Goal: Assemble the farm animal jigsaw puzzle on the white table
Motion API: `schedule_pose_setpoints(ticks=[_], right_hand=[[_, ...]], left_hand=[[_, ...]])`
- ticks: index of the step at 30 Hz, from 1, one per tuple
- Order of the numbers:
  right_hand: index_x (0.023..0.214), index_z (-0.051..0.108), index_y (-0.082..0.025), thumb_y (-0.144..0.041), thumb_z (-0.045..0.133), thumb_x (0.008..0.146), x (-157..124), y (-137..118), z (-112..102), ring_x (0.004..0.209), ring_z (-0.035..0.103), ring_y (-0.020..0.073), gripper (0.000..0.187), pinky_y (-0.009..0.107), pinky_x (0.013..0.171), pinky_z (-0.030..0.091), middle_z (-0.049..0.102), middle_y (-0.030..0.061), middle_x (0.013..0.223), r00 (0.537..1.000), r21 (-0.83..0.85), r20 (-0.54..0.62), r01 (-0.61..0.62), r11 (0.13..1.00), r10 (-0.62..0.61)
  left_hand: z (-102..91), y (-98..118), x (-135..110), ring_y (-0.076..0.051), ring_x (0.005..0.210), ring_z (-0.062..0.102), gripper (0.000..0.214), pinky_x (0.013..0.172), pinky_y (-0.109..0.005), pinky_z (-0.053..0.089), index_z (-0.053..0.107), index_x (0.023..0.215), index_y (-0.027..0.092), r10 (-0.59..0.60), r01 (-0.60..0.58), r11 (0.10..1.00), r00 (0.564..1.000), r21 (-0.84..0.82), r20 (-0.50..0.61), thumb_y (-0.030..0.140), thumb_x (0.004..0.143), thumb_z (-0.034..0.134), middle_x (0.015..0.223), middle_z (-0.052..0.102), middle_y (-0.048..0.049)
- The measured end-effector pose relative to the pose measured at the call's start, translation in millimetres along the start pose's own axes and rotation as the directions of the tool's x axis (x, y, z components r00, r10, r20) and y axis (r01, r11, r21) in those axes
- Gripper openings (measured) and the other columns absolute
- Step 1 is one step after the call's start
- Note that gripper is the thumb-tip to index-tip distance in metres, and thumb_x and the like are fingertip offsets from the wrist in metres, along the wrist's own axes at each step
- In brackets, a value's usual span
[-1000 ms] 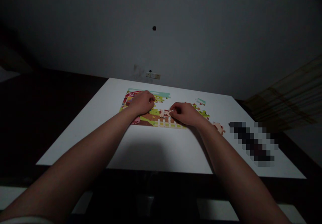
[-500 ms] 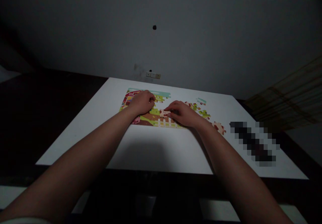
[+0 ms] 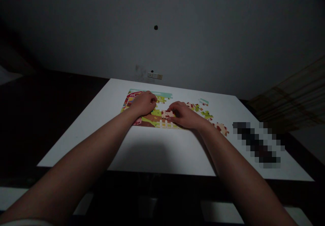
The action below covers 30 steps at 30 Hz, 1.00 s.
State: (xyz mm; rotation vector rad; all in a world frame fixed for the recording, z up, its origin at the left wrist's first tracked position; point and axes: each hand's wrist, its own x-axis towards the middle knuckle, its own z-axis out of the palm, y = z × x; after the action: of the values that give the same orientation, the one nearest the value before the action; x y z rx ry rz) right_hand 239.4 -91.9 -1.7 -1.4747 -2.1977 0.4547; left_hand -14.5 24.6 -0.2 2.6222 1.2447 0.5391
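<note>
A partly joined jigsaw puzzle (image 3: 149,120) with a farm picture lies flat on the white table. My left hand (image 3: 144,103) rests on its left part, fingers curled in, their undersides hidden. Over the lower right of the puzzle, my right hand (image 3: 185,115) has thumb and fingertips closed around a cream and brown puzzle piece (image 3: 166,114), which sits above the white fence picture. The hand hides part of this piece.
Several loose puzzle pieces (image 3: 207,114) lie right of the puzzle, some beside my right wrist. Farther right is a dark pixelated object (image 3: 256,144). The white table (image 3: 83,128) stands near a grey wall with a socket panel (image 3: 154,75).
My right hand's fingertips have shifted slightly right on the cream and brown piece, and more of it shows. My left hand has stayed in place.
</note>
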Motion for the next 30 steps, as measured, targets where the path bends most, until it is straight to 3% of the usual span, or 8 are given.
schedule_pose_setpoints(ticks=[5,9,13,20,27,30], right_hand=[[0.131,0.075,-0.021,-0.033,0.083,0.094,1,-5,5,0.099,0.069,0.0261,0.039,0.039,0.091,0.055,0.079,0.0102,0.119,0.997,0.132,0.03,-0.074,0.989,0.071],[0.142,0.074,-0.02,-0.037,0.087,0.092,0,-3,3,0.116,0.07,0.0325,0.055,0.047,0.105,0.056,0.077,0.0163,0.136,0.999,0.076,-0.015,-0.042,0.996,0.044],[0.134,0.081,-0.021,-0.042,0.088,0.094,-1,4,-3,0.133,0.066,0.0397,0.045,0.058,0.121,0.048,0.074,0.0185,0.139,1.0,-0.08,0.01,-0.002,0.997,0.003],[0.129,0.08,-0.024,-0.028,0.08,0.099,0,1,-2,0.132,0.067,0.0362,0.031,0.058,0.12,0.051,0.076,0.0162,0.135,0.999,-0.051,0.047,0.006,0.999,-0.004],[0.145,0.075,-0.026,-0.02,0.069,0.105,-2,-5,3,0.137,0.067,0.0341,0.041,0.057,0.121,0.053,0.078,0.0151,0.144,0.999,0.017,0.035,0.031,0.999,-0.031],[0.153,0.073,-0.023,-0.021,0.073,0.104,-2,-5,1,0.141,0.067,0.0364,0.049,0.06,0.125,0.052,0.076,0.0176,0.151,1.0,-0.001,0.024,0.02,1.0,-0.02]], left_hand=[[2.2,-4,2,-0.033,0.121,0.078,0.032,0.113,-0.044,0.061,0.09,0.121,0.021,0.0,0.0,1.0,1.0,-0.026,0.014,0.024,0.098,0.068,0.13,0.083,-0.013],[2.3,-4,1,-0.033,0.122,0.078,0.032,0.113,-0.046,0.061,0.089,0.121,0.02,0.002,-0.002,1.0,1.0,-0.023,0.011,0.024,0.098,0.068,0.131,0.083,-0.0133],[1.6,-4,1,-0.033,0.123,0.078,0.03,0.112,-0.045,0.061,0.089,0.119,0.021,0.003,-0.002,1.0,1.0,-0.027,0.006,0.022,0.098,0.068,0.13,0.084,-0.0128],[3.5,-7,2,-0.032,0.125,0.077,0.031,0.116,-0.046,0.06,0.089,0.12,0.021,0.014,-0.014,0.999,1.0,-0.04,0.008,0.024,0.099,0.067,0.131,0.083,-0.0139],[2.8,-6,1,-0.032,0.124,0.077,0.029,0.115,-0.045,0.059,0.089,0.118,0.021,0.011,-0.01,0.999,1.0,-0.036,0.007,0.024,0.099,0.068,0.13,0.083,-0.0129],[2.2,-5,2,-0.033,0.124,0.077,0.03,0.115,-0.045,0.06,0.089,0.119,0.02,0.011,-0.011,0.999,1.0,-0.031,0.008,0.024,0.099,0.068,0.13,0.083,-0.0137]])
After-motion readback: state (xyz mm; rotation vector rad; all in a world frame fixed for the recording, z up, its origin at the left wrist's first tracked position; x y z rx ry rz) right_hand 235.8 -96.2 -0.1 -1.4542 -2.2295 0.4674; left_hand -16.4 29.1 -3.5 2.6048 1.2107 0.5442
